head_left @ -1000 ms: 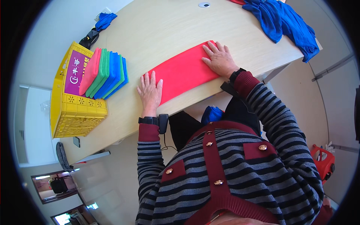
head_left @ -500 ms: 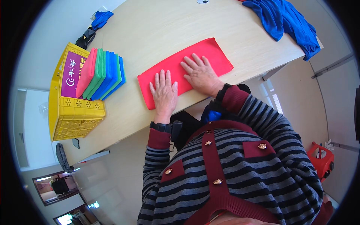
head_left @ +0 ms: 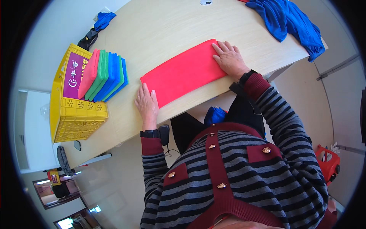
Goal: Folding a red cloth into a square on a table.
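Observation:
A red cloth [head_left: 183,74], folded into a long flat strip, lies slantwise on the table in front of me. At its left end rests my left hand [head_left: 146,104], fingers stretched out along the short edge. My right hand [head_left: 230,59] lies on the cloth's right end, its fingers spread and touching the far right corner. Neither hand grips the cloth. To the left of my hands, a row of folded cloths [head_left: 106,76] in red, green and blue leans against a yellow crate.
The yellow plastic crate [head_left: 82,121] stands at the table's left side. Crumpled blue cloths [head_left: 288,23] hang over the far right corner. A phone [head_left: 77,145] lies near the left edge of the pale wooden table [head_left: 164,28]. A red plastic container [head_left: 328,164] stands at the right.
Both hands have slid apart from the middle of the red cloth to its two ends, the left hand leftward and the right hand rightward. The cloth has barely moved.

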Demonstrator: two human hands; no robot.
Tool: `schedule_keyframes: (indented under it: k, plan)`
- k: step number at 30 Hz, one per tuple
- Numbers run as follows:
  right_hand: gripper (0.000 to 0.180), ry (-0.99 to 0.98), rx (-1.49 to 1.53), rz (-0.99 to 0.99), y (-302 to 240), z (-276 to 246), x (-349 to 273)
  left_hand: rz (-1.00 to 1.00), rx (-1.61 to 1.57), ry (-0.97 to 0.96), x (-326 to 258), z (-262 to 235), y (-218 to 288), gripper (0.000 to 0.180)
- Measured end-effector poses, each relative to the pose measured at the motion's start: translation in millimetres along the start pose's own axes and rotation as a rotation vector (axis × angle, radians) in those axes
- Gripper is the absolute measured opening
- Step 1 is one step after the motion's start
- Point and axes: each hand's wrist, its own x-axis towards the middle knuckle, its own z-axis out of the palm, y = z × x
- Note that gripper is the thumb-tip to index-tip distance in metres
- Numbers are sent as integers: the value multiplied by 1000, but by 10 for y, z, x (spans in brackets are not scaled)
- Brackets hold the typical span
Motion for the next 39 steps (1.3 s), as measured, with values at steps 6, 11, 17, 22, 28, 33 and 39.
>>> schedule_keyframes:
  k: [6,11,17,22,28,33,39]
  plan:
    - [57,6,-142,54,-123,-168,64,-173,-110,51,157,-79,86,59]
    - [58,58,-13,-136,-714,-116,-13,-317,-212,-144,377,-154,27,48]
    - [60,-13,40,-203,-1072,19,20,-325,-758,-224,424,-130,-55,37]
    - [60,-48,31,-189,-1172,24,5,-392,-1618,-266,351,-146,-203,32]
    - [60,-28,17,-228,-1320,63,-37,-493,-1845,-343,340,-366,-311,33]
    - [59,-36,38,-287,-1536,90,-62,-410,-1910,-288,395,-767,-132,31]
    - [55,-17,110,-372,-1689,4,-163,-129,-1757,-274,636,-1018,268,26]
